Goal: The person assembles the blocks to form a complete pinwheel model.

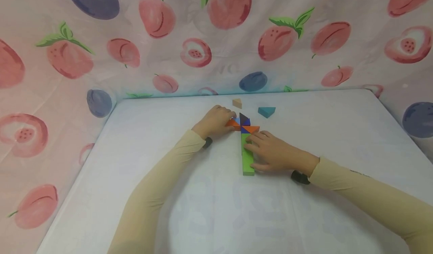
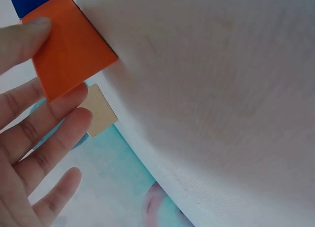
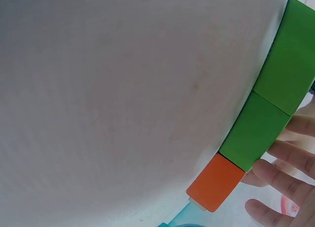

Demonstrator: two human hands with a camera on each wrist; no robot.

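While the left grip (image 1: 216,121) pinches an orange triangular block (image 2: 71,47), the loosely spread right grip (image 1: 273,150) touches green blocks (image 3: 270,89) alongside, apparently mid-alignment, probably calling for gentle nudges next.

Bench (image 1: 213,212), one, white-topped, its far edge being bordered by a fruit-printed sheet (image 1: 169,54). On it are being carried: green blocks (image 1: 248,159), two, being set end to end as a bar; at the bar's far end, a tight cluster being formed by orange blocks (image 1: 252,128), blue blocks (image 1: 247,122), a light-blue block (image 1: 237,120) and a dark triangular block (image 1: 243,119). Beyond the cluster are being borne, apart: tan block (image 1: 237,103), one; teal block (image 1: 266,111), one.
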